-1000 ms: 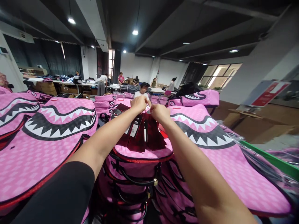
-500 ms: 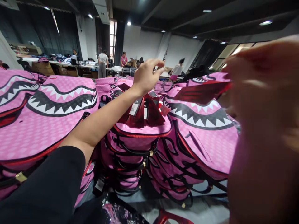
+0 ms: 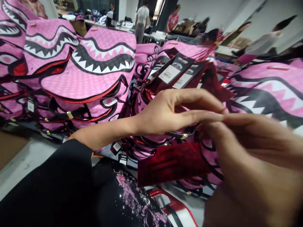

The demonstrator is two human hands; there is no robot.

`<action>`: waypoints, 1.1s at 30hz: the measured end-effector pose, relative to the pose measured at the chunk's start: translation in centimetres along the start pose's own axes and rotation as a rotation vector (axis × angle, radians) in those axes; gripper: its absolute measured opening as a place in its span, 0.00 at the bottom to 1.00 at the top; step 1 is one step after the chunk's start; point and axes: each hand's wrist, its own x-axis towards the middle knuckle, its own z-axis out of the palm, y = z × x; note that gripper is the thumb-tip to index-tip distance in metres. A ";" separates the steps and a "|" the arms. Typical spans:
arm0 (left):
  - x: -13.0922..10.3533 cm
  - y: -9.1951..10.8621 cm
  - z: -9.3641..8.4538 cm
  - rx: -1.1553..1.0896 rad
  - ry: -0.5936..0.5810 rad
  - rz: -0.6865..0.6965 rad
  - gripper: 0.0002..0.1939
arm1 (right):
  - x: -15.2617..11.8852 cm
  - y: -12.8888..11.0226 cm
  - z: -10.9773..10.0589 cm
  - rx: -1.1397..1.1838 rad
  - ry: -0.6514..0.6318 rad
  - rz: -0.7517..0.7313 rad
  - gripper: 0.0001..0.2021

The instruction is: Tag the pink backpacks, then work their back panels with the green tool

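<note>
My left hand (image 3: 175, 112) reaches in from the left, its thumb and fingertips pinched together against the fingertips of my right hand (image 3: 251, 157); what they pinch is too small to make out. A dark red tag (image 3: 170, 162) hangs below my right hand's fingers. Behind the hands, several black tags with white labels (image 3: 176, 70) and red tags lie on top of a stack of pink bags. A pink bag with a shark-mouth print (image 3: 104, 56) is on the left, another (image 3: 265, 85) on the right.
More pink bags (image 3: 49, 41) are piled at the far left. A red and white item (image 3: 182, 211) sits low, beside dark clothing with pink print (image 3: 139, 195). Several people stand at tables in the background, one in a white top (image 3: 142, 15).
Both hands have come together low in front of the stack. The red tag has moved down and left with my right hand. The view has turned and tilted down.
</note>
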 end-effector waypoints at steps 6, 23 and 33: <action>-6.6 -5.3 -1.9 -0.029 0.275 -0.176 0.10 | -4.0 2.2 7.7 0.121 -0.151 0.117 0.05; -16.5 -16.7 -8.6 0.545 0.186 -0.875 0.11 | -10.4 9.5 21.1 -0.562 -0.656 0.523 0.25; -15.3 -12.5 -11.5 0.214 -0.251 -0.983 0.11 | -13.6 11.5 21.3 -0.350 -0.379 0.461 0.21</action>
